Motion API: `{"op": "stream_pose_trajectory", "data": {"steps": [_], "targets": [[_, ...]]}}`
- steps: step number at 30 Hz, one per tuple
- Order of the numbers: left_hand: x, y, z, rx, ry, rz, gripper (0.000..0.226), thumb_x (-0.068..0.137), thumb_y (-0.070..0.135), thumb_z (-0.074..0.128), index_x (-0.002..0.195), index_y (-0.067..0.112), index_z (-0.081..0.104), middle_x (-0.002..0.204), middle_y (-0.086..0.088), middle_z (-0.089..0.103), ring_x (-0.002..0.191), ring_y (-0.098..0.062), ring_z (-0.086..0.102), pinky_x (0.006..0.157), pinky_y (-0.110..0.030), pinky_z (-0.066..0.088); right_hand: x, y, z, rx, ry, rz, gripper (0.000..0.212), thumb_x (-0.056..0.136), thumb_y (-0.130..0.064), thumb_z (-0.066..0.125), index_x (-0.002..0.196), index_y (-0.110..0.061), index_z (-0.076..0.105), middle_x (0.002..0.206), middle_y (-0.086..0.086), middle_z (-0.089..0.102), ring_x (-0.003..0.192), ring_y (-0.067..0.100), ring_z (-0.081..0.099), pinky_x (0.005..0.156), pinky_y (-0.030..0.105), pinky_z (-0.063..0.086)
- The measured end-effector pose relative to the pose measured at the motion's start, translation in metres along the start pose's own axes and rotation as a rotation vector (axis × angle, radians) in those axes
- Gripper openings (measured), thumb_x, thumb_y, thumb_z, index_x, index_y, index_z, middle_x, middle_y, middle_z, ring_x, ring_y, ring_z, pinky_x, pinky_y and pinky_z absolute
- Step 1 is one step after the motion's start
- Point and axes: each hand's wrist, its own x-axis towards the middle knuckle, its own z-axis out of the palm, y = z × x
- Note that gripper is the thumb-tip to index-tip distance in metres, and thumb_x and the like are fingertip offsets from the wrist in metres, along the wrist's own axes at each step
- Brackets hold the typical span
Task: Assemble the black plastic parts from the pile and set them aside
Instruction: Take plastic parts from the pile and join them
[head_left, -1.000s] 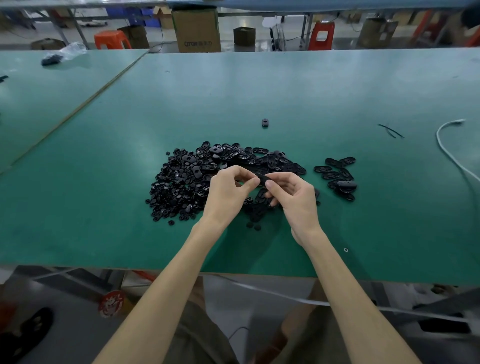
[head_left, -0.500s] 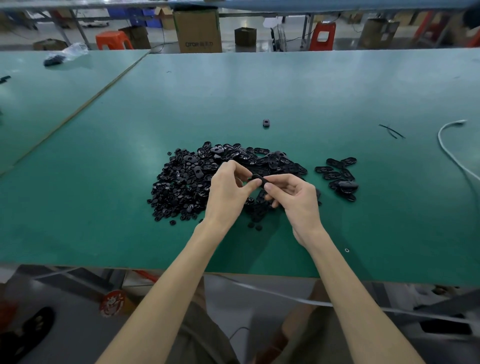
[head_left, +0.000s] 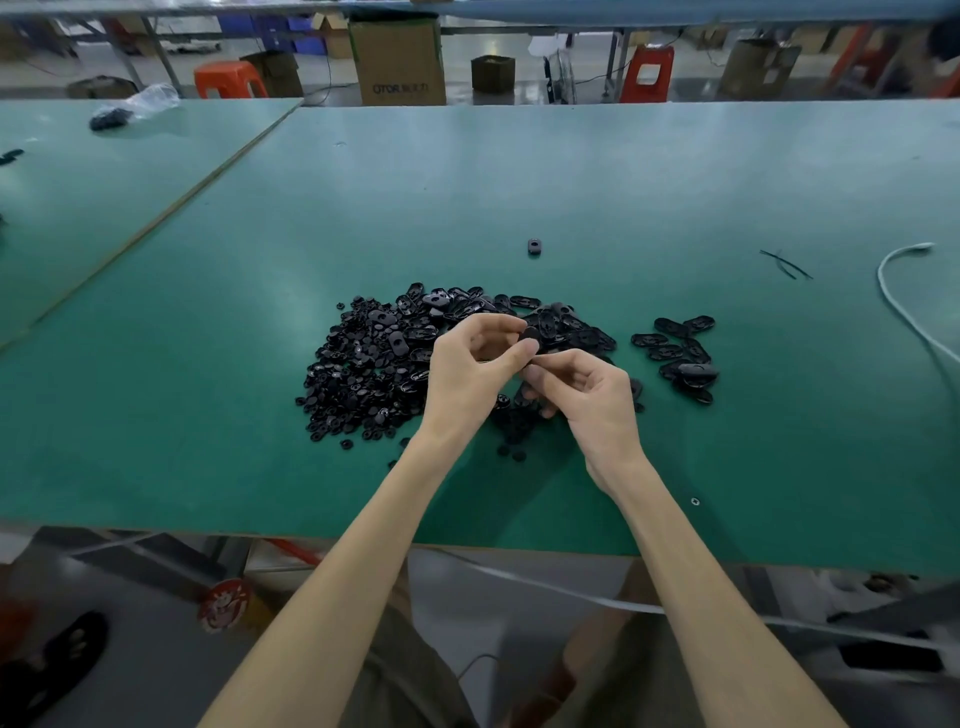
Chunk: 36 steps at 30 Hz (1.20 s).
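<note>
black plastic part (head_left: 531, 335): small, flat, matte oval, held above the pile's middle.
left hand (head_left: 467, 374): thumb and forefinger clamped on the part, other fingers curled.
right hand (head_left: 592, 400): thumb and forefinger pinched at the part's lower edge, other fingers curled under.
pile (head_left: 374, 364): loose heap of dark oval plates and small round pieces on the smooth green table (head_left: 519, 182).
set-aside group (head_left: 680, 353): oval pieces, just right of the pile.
white cable (head_left: 893, 296): curved, far right.
</note>
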Motion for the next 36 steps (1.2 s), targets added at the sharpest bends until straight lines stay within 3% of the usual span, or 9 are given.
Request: {"op": "stream_pose_trajectory", "data": {"steps": [4, 7, 12, 15, 23, 30, 36], "targets": [[0.003, 0.001, -0.002, 0.036, -0.012, -0.004, 0.016, 0.087, 0.011, 0.081, 0.092, 0.025, 0.077, 0.088, 0.001, 0.079, 0.086, -0.018, 0.076, 0.078, -0.031, 0.062, 0.001, 0.002, 0.0, -0.006, 0.059, -0.008, 0.008, 0.094, -0.011, 0.077, 0.09, -0.018, 0.079, 0.081, 0.01, 0.077, 0.069, 0.016, 0.068, 0.06, 0.025, 0.053], [0.003, -0.001, -0.005, 0.051, -0.041, -0.012, 0.021, 0.088, 0.005, 0.079, 0.094, 0.025, 0.078, 0.084, 0.001, 0.078, 0.081, -0.019, 0.077, 0.071, -0.03, 0.062, 0.002, 0.002, -0.001, 0.018, 0.105, -0.003, 0.003, 0.095, -0.014, 0.076, 0.097, -0.013, 0.075, 0.082, 0.003, 0.076, 0.07, 0.015, 0.068, 0.059, 0.025, 0.053], [0.0, -0.006, -0.004, 0.094, -0.154, -0.02, 0.016, 0.088, 0.007, 0.08, 0.099, 0.018, 0.081, 0.089, -0.002, 0.08, 0.081, -0.02, 0.077, 0.078, -0.035, 0.063, 0.003, 0.004, -0.002, 0.008, 0.102, 0.004, 0.005, 0.097, -0.011, 0.074, 0.101, -0.013, 0.076, 0.083, 0.005, 0.077, 0.072, 0.016, 0.067, 0.061, 0.025, 0.054], [-0.001, -0.008, -0.005, 0.063, -0.148, -0.051, 0.016, 0.086, 0.009, 0.082, 0.101, 0.014, 0.077, 0.087, -0.004, 0.078, 0.078, -0.023, 0.076, 0.075, -0.038, 0.064, 0.003, 0.005, -0.002, 0.006, 0.102, 0.011, 0.005, 0.096, -0.009, 0.073, 0.098, -0.013, 0.076, 0.08, 0.004, 0.077, 0.07, 0.014, 0.067, 0.06, 0.024, 0.054], [-0.003, -0.009, -0.005, -0.018, -0.184, -0.052, 0.019, 0.092, 0.004, 0.075, 0.11, 0.011, 0.079, 0.096, -0.01, 0.079, 0.083, -0.021, 0.074, 0.075, -0.03, 0.062, 0.003, 0.005, -0.002, -0.013, 0.128, 0.015, 0.004, 0.098, -0.012, 0.072, 0.095, -0.014, 0.075, 0.073, 0.0, 0.074, 0.065, 0.013, 0.064, 0.059, 0.024, 0.052], [-0.004, -0.009, -0.003, 0.002, -0.149, -0.023, 0.02, 0.092, 0.004, 0.075, 0.108, 0.015, 0.08, 0.092, -0.004, 0.08, 0.081, -0.015, 0.074, 0.073, -0.024, 0.059, 0.002, 0.002, -0.001, -0.01, 0.138, 0.022, 0.004, 0.099, -0.012, 0.071, 0.097, -0.012, 0.075, 0.075, 0.0, 0.076, 0.067, 0.012, 0.066, 0.058, 0.023, 0.052], [-0.006, -0.01, -0.002, 0.014, -0.123, -0.019, 0.02, 0.093, 0.001, 0.072, 0.108, 0.011, 0.079, 0.095, -0.005, 0.08, 0.087, -0.021, 0.075, 0.081, -0.031, 0.061, 0.0, -0.001, 0.0, -0.048, 0.102, 0.028, 0.008, 0.1, -0.011, 0.069, 0.094, -0.014, 0.074, 0.073, -0.002, 0.075, 0.067, 0.01, 0.066, 0.06, 0.023, 0.053]]}}
